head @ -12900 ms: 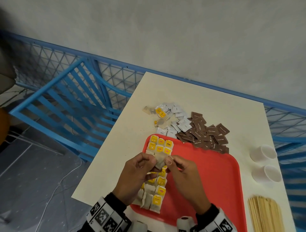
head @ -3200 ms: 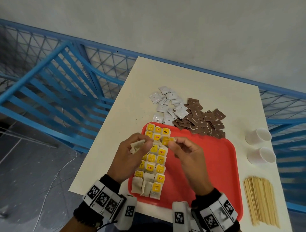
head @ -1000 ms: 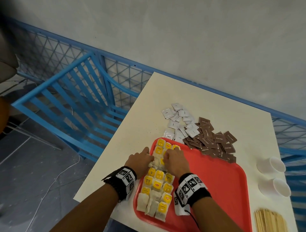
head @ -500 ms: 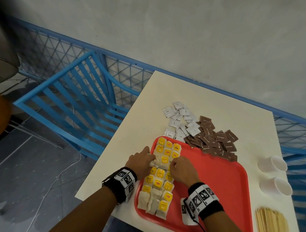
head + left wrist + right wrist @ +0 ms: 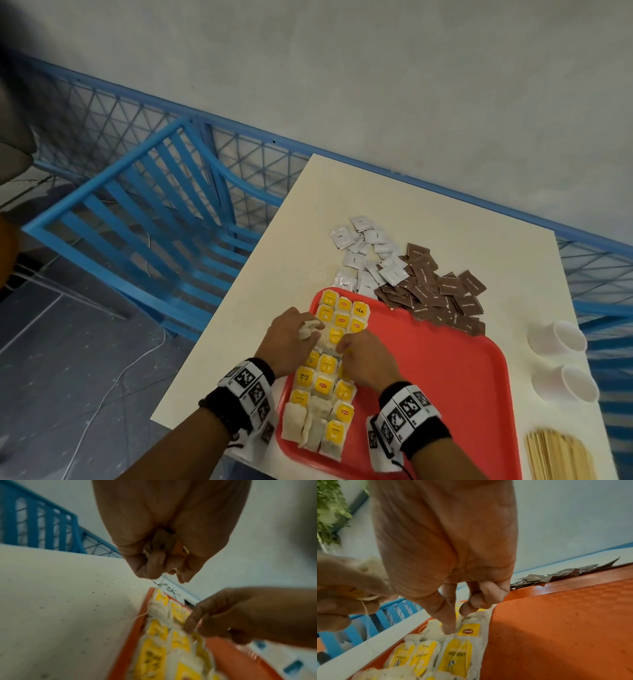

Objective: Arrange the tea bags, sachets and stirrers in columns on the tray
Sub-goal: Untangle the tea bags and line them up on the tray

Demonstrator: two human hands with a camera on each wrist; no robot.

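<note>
While the left hand (image 5: 291, 337) pinches a crumpled tea bag (image 5: 308, 329) at the red tray's (image 5: 445, 377) left rim, the right hand (image 5: 364, 358), fingers curled, presses placed tea bags (image 5: 329, 368) flat. Tea-bag filling appears nearly finished; next, seat the held bag. Columns run lengthwise, from the tray's near edge to its far edge.

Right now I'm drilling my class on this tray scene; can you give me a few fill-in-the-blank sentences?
1. The tea bags lie on a ____ tray.
2. The brown sachets lie on the ____.
3. The left hand holds a ____.
4. The stirrers lie ____ the tray.

Missing: red; table; tea bag; off
</note>
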